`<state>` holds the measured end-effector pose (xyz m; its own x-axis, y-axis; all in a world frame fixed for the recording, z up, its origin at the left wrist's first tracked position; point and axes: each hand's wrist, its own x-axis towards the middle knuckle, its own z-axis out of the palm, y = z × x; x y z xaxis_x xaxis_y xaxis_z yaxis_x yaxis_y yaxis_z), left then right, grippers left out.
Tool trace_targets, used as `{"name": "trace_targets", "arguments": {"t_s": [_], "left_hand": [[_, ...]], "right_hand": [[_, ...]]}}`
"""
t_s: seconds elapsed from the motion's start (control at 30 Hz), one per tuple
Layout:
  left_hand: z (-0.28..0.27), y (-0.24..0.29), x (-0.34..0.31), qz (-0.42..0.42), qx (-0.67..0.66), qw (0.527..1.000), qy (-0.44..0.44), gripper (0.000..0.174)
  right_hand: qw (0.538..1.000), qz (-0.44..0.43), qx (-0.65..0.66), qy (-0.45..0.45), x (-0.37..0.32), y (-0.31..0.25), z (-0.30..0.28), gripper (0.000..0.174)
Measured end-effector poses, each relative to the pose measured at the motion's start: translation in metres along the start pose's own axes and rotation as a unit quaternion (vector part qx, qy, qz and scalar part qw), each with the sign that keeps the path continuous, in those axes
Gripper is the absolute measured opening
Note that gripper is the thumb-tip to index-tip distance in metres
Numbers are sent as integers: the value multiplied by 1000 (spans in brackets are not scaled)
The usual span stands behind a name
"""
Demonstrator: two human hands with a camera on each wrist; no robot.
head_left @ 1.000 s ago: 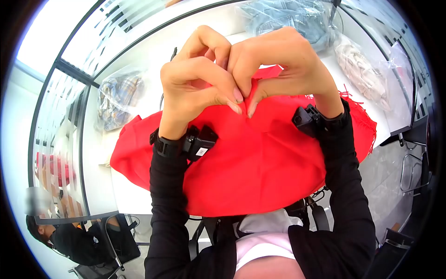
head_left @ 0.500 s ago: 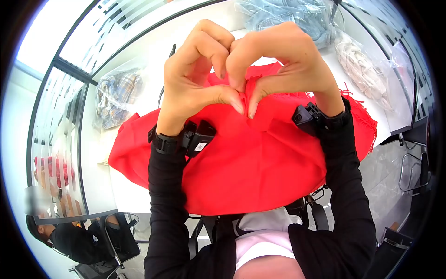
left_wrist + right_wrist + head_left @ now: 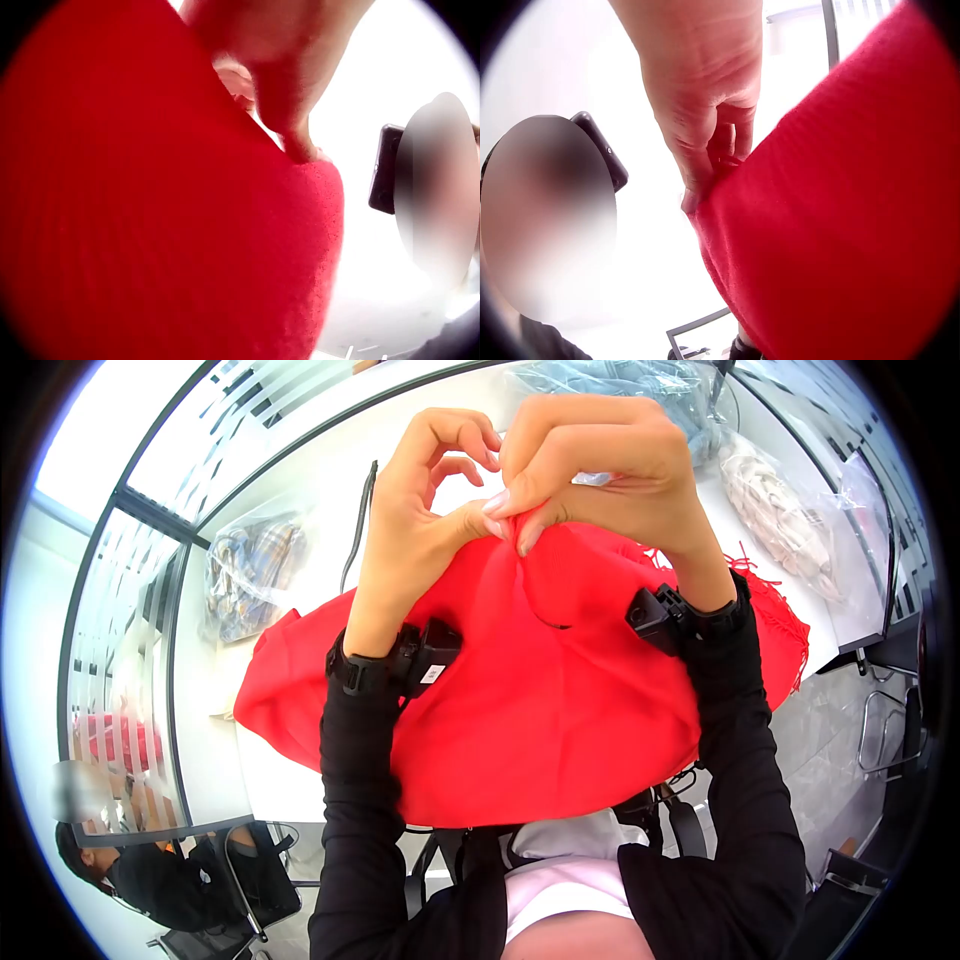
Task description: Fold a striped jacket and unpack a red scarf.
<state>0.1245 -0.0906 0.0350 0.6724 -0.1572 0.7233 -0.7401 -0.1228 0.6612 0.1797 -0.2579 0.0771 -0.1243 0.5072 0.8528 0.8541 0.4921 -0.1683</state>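
Observation:
A large red cloth [image 3: 560,700] with fringe at its right side lies over the white table's front and rises to both hands. The right hand [image 3: 615,470] pinches its upper edge between thumb and fingers. Beside it the left hand [image 3: 425,520] has its thumb at the same edge, its other fingers curved above and apart from the cloth. In the left wrist view the left hand [image 3: 281,67] meets the edge of the red cloth [image 3: 150,195]. The right wrist view shows the right hand [image 3: 705,97] gripping the cloth [image 3: 840,217] at a raised corner.
Bagged clothes lie around the table [image 3: 285,795]: a plaid one [image 3: 250,580] at left, blue denim [image 3: 625,390] at the back, a pale one [image 3: 775,510] at right. A black cable [image 3: 358,530] runs behind the left hand. Another person [image 3: 160,880] sits at lower left.
Both hands' thumbs have moved up and slightly left, lifting the cloth's edge. The left fingers have drawn apart from the right ones, and the cloth between the hands has spread smoother.

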Motion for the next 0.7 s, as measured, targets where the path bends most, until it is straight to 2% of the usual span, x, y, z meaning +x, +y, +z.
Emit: {"name": "trace_targets", "arguments": {"t_s": [0.13, 0.23, 0.27, 0.3, 0.37, 0.43, 0.47, 0.5, 0.53, 0.57, 0.6, 0.63, 0.67, 0.7], "left_hand": [[0, -7, -1, -19, 89, 996, -7, 53], [-5, -15, 1, 23, 190, 981, 19, 52], [-6, -9, 2, 56, 241, 968, 43, 47], [-6, -1, 5, 121, 318, 938, 68, 36], [0, 15, 5, 200, 364, 905, 90, 26], [12, 31, -2, 204, 352, 914, 3, 19], [19, 35, -5, 187, 333, 921, -77, 16], [22, 38, -7, 162, 346, 905, -186, 15], [28, 34, -13, 99, 393, 886, -226, 15], [33, 27, -20, 36, 438, 859, -265, 15], [34, 25, -24, -21, 494, 827, -267, 20], [33, 19, -28, -42, 536, 807, -245, 23], [32, 13, -29, -65, 577, 784, -222, 25], [30, 8, -29, -87, 616, 758, -199, 28]], "right_hand": [[999, 47, -11, -7, 0, -5, 1, 14], [995, 71, -60, -36, 0, -1, -8, 14], [993, 62, -68, -79, -4, 6, -18, 8], [993, 69, -79, -61, -5, 12, -24, 8], [992, 84, -91, -30, -8, 17, -31, 10], [991, 99, -95, -5, -9, 19, -35, 13], [987, 137, -87, -6, -12, 19, -37, 13], [982, 174, -79, -7, -13, 20, -38, 13], [980, 198, -19, 9, -15, 21, -37, 12], [978, 199, -67, -12, -13, 17, -38, 12], [972, 199, -117, -33, -9, 11, -39, 12], [964, 199, -166, -53, -7, 7, -40, 11], [970, 181, -160, -23, -7, 10, -37, 11], [964, 200, -176, -17, -7, 7, -39, 10]]}}
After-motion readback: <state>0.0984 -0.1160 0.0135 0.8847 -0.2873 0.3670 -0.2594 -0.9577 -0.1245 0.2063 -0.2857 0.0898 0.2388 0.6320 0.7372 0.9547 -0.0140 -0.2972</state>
